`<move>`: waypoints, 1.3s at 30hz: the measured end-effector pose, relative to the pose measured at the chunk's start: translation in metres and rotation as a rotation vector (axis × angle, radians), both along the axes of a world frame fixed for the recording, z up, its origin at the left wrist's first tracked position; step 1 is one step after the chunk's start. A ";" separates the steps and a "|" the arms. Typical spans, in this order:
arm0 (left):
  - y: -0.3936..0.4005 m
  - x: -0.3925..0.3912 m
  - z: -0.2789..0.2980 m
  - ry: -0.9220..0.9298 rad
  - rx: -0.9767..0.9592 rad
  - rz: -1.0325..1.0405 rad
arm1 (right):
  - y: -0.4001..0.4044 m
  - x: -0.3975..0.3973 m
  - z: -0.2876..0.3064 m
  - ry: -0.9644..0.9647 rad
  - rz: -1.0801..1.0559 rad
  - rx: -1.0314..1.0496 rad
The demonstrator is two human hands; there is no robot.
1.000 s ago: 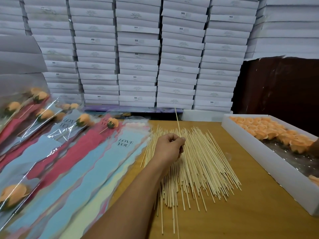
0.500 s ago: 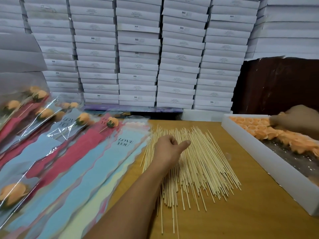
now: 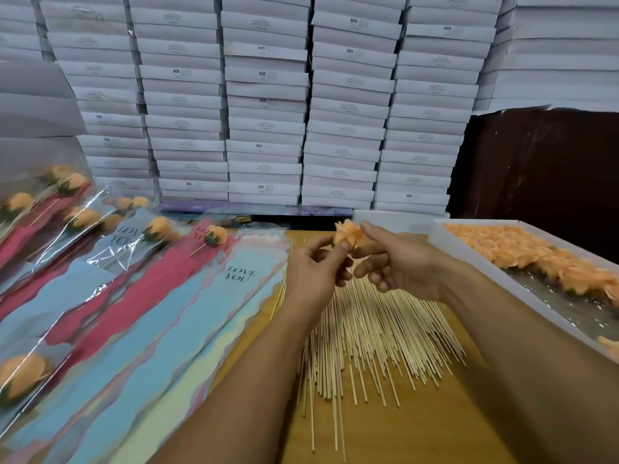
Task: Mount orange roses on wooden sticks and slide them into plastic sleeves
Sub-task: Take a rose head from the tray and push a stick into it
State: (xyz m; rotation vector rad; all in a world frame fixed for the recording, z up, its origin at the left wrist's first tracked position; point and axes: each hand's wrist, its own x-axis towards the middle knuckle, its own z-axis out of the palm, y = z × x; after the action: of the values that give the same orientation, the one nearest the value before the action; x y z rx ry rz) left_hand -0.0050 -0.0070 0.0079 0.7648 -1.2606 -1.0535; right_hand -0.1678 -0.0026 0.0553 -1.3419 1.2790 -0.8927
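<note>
Sleeves (image 3: pixel 140 316) lay fanned across the nine o'clock side of the table (image 3: pixel 435 430), several already holding finished roses, the nearest blank one printed "LOVE YOU". Toward centre, the left hand (image 3: pixel 313 279) was raised over the far end of the stick pile (image 3: pixel 368 336), thumb and forefinger curled and pinching at the base of a single orange rose (image 3: pixel 348 234); whether a stick sat between those fingers could not be made out. At its three o'clock the right hand (image 3: pixel 398 269) held the same rose from the other side, forefinger arched over the petals, the remaining fingers loosely bent and empty. Further toward three o'clock stood the white tray (image 3: pixel 475 266) of loose roses.

Risks, as judged: a squeeze too firm could crush or shed the soft petals; a stick driven off-centre might split out through the side of the bloom; and a dropped rose would land among the sticks, scattering them toward the table edge at six o'clock.
</note>
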 end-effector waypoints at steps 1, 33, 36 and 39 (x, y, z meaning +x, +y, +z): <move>-0.001 0.000 0.001 0.083 0.055 -0.010 | -0.002 0.003 -0.008 -0.003 -0.038 -0.006; -0.010 0.019 0.016 0.589 0.466 -0.116 | 0.009 0.042 -0.032 0.242 -0.035 -0.038; -0.008 0.018 0.018 0.594 0.479 -0.103 | 0.020 0.041 -0.030 0.070 -0.011 -0.041; -0.007 0.017 0.018 0.611 0.484 -0.104 | 0.033 0.045 -0.035 0.022 0.004 -0.055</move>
State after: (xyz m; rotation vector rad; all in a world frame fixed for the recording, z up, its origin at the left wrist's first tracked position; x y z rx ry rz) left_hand 0.0122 -0.0144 0.0264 0.6602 -0.5281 -1.5608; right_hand -0.1226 0.0304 0.0206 -1.4003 1.2760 -0.9187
